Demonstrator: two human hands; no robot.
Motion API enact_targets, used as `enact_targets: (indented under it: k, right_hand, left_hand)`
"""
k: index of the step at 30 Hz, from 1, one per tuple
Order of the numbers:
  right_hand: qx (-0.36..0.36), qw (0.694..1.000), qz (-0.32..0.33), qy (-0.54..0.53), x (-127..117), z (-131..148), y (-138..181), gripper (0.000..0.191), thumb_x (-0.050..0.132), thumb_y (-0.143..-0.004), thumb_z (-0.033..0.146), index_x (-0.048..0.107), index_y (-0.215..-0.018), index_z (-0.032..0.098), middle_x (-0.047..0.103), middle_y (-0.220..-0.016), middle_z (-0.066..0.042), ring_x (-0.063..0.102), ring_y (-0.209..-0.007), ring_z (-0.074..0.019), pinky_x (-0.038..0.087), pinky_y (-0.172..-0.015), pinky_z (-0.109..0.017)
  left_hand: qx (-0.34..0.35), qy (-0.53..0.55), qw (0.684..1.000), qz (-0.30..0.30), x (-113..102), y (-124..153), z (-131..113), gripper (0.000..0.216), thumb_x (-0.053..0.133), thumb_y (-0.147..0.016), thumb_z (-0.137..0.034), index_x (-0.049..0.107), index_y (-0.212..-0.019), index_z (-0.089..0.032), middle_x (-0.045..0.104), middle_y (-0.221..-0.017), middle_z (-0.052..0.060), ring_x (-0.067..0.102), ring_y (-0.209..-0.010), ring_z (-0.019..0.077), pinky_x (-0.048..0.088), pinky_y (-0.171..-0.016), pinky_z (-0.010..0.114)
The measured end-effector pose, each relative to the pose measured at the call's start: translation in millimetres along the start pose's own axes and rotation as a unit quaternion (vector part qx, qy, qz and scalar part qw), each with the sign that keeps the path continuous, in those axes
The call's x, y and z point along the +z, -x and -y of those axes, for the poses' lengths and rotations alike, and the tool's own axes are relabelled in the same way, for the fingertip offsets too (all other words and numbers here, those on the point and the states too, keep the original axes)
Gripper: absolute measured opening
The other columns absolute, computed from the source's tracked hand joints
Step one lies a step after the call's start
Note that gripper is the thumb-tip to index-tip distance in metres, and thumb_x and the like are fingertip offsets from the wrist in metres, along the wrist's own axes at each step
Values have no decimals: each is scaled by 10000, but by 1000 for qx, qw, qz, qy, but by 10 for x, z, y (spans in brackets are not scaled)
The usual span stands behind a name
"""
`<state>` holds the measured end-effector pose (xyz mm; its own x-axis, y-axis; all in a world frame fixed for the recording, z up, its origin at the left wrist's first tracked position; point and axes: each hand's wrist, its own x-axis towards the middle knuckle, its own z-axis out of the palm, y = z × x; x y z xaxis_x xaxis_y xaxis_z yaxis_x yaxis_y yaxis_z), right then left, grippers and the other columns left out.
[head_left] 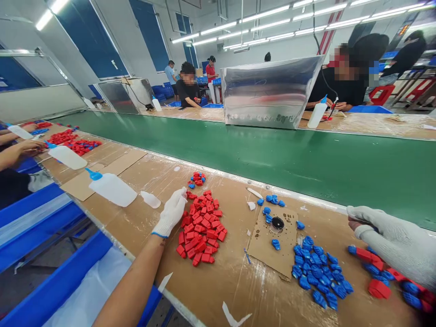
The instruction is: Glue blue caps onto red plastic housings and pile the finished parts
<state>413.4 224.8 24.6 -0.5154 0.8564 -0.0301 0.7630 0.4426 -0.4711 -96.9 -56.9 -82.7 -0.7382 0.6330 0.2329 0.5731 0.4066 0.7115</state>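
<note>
Red pieces (202, 227) are heaped on the desk (235, 290), at 4 o'clock from the left grip (172, 211). By that grip, gloved in white, the upper edge of the heap is reached with fingers drawn close together; whether a piece is held cannot be told. By the right grip (398, 236), also gloved, a half-curled shape is made, with thumb and fingers near each other; its hold cannot be told either. At 7 o'clock from it, a mixed group of red and blue pieces (379, 288) is seen, partly covered by the glove.

Between the 2 grips, a cardboard sheet (265, 250) is laid, spotted with dark marks, and on it a round black-rimmed dish (277, 223) is set. Blue pieces (320, 272) are piled at 4 o'clock from the sheet. At 1 o'clock from the left grip, a small red-and-blue cluster (196, 179) is placed; at 10 o'clock, a small white bottle (150, 200) is laid, with a larger blue-tipped bottle (113, 189) beyond it.

At 12 o'clock, past the desk, a green belt (204, 136) is stretched across, and a shiny metal panel (269, 95) is stood at its far edge. At 11 o'clock, a person in black (187, 93) is seated across the belt.
</note>
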Motion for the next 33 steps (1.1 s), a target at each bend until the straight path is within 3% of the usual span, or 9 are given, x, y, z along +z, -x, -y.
enact_targets:
  k: [6, 10, 16, 18, 20, 22, 26, 29, 33]
  right_hand:
    - [-27, 1000, -3, 10, 24, 60, 59, 203, 519, -824, 467, 645, -816, 309, 821, -949, -107, 769, -878, -342, 570, -746, -460]
    - [-39, 999, 2, 20, 60, 56, 63, 220, 501, -866, 414, 662, -903, 268, 797, -904, -80, 738, -848, -309, 549, -748, -420]
    - [-58, 998, -36, 18, -33, 184, 213, 180, 498, -851, 344, 627, -920, 240, 730, -885, -43, 674, -829, -252, 503, -729, -353]
    - [-69, 997, -18, 8, -33, 303, 241, 104, 498, -809, 288, 581, -848, 239, 666, -823, -17, 620, -749, -207, 455, -674, -311]
    - [-68, 997, 48, 0, -1, 375, 228, 27, 505, -751, 216, 513, -769, 235, 587, -777, 5, 554, -688, -166, 403, -638, -281]
    - [-36, 994, 101, 6, 24, 339, 211, 86, 536, -698, 187, 462, -716, 229, 538, -757, 14, 509, -671, -149, 363, -620, -271]
    - [53, 992, 112, 39, -91, -6, 314, 120, 557, -694, 224, 439, -668, 230, 466, -669, 36, 441, -627, -144, 316, -588, -274]
    - [94, 991, 72, 64, -283, -233, 449, 130, 505, -769, 263, 429, -667, 236, 437, -653, 37, 431, -644, -156, 309, -604, -282]
    - [88, 990, 11, 110, -301, -154, 455, 149, 492, -875, 287, 618, -819, 231, 618, -792, -6, 558, -751, -200, 390, -676, -310]
  left_hand:
    - [45, 51, 993, 93, 184, 219, -121, 765, 344, -1023, -621, 627, -1501, -94, 670, -1550, 205, 638, -1463, 323, 477, -1285, 519]
    - [51, 73, 989, 114, 272, -11, -270, 879, 365, -999, -711, 571, -1563, -70, 603, -1626, 221, 575, -1532, 332, 426, -1323, 512]
    - [53, 103, 976, 186, 489, -266, -556, 965, 456, -904, -869, 694, -1464, -121, 670, -1562, 197, 609, -1495, 371, 430, -1315, 540]
    - [52, 117, 971, 201, 595, -292, -640, 1022, 463, -861, -916, 711, -1435, -107, 683, -1536, 223, 607, -1490, 403, 411, -1316, 586]
    - [52, 129, 966, 220, 693, -307, -710, 1055, 494, -810, -954, 732, -1396, -110, 692, -1518, 236, 600, -1491, 426, 385, -1323, 614]
    - [56, 138, 958, 244, 759, -311, -759, 1052, 529, -773, -971, 751, -1357, -125, 700, -1510, 229, 596, -1494, 428, 361, -1333, 613]
    - [69, 110, 951, 281, 744, -294, -800, 973, 553, -795, -920, 738, -1363, -153, 699, -1528, 191, 605, -1486, 414, 366, -1321, 624]
    - [73, 59, 950, 299, 654, -302, -843, 873, 572, -809, -818, 708, -1377, -170, 710, -1518, 166, 692, -1374, 388, 503, -1227, 598]
    - [160, -61, 950, 262, 569, -299, -1069, 742, 587, -743, -670, 728, -1292, -191, 751, -1443, 141, 737, -1269, 393, 564, -1148, 616]
